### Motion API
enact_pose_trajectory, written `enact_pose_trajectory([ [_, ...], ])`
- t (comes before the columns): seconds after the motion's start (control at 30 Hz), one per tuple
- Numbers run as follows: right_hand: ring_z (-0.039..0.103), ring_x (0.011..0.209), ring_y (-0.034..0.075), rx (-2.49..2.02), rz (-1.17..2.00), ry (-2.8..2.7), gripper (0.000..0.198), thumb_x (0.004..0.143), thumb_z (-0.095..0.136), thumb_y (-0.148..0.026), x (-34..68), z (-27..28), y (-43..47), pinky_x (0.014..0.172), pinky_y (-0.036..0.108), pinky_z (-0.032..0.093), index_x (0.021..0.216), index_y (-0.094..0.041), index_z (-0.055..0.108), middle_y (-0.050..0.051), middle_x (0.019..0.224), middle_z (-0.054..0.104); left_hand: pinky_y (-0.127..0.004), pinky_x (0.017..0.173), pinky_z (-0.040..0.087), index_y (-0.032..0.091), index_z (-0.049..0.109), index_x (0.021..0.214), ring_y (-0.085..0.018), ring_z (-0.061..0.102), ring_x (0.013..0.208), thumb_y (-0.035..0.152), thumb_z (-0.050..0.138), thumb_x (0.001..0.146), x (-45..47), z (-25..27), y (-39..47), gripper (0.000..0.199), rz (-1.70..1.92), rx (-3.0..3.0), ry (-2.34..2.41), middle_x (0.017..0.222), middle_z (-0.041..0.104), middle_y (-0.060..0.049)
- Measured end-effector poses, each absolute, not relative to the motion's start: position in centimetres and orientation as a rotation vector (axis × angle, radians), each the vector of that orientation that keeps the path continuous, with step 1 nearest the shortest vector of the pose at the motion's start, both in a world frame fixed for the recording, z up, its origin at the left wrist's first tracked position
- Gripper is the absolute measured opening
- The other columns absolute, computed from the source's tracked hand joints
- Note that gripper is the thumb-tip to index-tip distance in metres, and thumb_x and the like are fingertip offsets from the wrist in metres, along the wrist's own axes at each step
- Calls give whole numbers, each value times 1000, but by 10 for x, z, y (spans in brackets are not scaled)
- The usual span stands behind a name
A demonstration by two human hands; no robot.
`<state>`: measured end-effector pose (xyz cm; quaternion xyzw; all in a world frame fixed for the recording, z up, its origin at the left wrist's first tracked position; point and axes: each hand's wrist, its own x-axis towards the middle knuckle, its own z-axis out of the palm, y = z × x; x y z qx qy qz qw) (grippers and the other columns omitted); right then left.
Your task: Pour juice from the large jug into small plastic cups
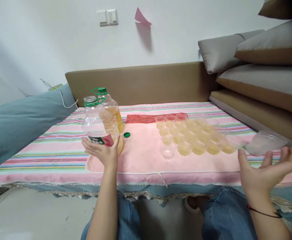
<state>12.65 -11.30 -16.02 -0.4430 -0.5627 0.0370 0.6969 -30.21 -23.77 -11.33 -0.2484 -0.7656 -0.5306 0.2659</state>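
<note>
My left hand (103,151) is wrapped round the front of a large clear plastic bottle (93,123), which has a green and red label and a green ring handle. Its mouth is uncapped, and my hand covers much of its lower part. Right behind it stands a second bottle (118,116) with a green cap and yellow liquid inside. A loose green cap (127,134) lies nearby. Rows of clear cups (198,149), many with pale yellow liquid, stand to the right; one front cup (167,151) looks empty. My right hand (265,171), fingers spread, is beside stacked clear cups (265,141) lying sideways.
A pink cloth (141,163) lies over the striped cover (66,143). Red plastic wrap (141,119) is behind the cups. Stacked cushions (265,73) rise at the right, a blue-covered armrest (31,116) at the left. A brown backrest (141,83) runs along the wall.
</note>
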Motion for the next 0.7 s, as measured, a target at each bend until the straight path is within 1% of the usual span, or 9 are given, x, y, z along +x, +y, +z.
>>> enact_pose_trajectory([
  [0.1,28,141,33,-823,82,-1299,93,73,82,-41,91,-150,-130,113,57,35,150,-30,32,10,154,22,-60,119,13,5,5,150,-44,12,149,65,83,50,-312,-119,-233,140,-1472,-596,-2192,157,13,-34],
  [0.2,28,141,31,-735,184,-1352,88,76,79,-36,62,-147,-141,114,57,32,149,-26,32,11,154,24,-56,120,18,3,10,149,-44,17,148,56,87,48,-319,-122,-231,138,-1542,-591,-2244,155,18,-35],
  [0.33,27,143,30,-668,317,-1417,83,81,76,-28,28,-148,-154,114,57,31,149,-23,30,13,153,26,-51,117,29,10,25,143,-39,33,142,46,89,48,-324,-123,-232,120,-1628,-579,-2162,147,36,-27],
  [0.43,27,143,30,-597,371,-1475,80,82,73,-23,7,-150,-162,114,58,31,149,-24,29,13,151,28,-47,115,32,13,31,138,-33,43,134,42,89,48,-326,-124,-237,111,-1734,-536,-2083,140,44,-21],
  [0.5,27,143,30,-557,392,-1513,78,84,71,-20,-5,-151,-166,114,57,31,149,-26,28,13,151,28,-45,111,37,15,33,134,-29,50,127,43,89,49,-326,-124,-241,105,-1862,-516,-2042,134,48,-17],
  [0.6,28,142,30,-517,409,-1550,76,85,69,-20,-17,-153,-171,114,57,32,149,-26,28,13,150,30,-43,102,45,16,41,124,-25,57,113,49,86,52,-327,-123,-249,91,-2082,-527,-1966,123,54,-12],
  [0.7,32,140,31,-458,399,-1586,77,85,68,-21,-25,-154,-175,112,58,35,150,-26,28,13,148,33,-42,99,46,17,49,114,-25,61,107,56,83,53,-322,-121,-255,80,-2265,-655,-1827,114,59,-10],
])
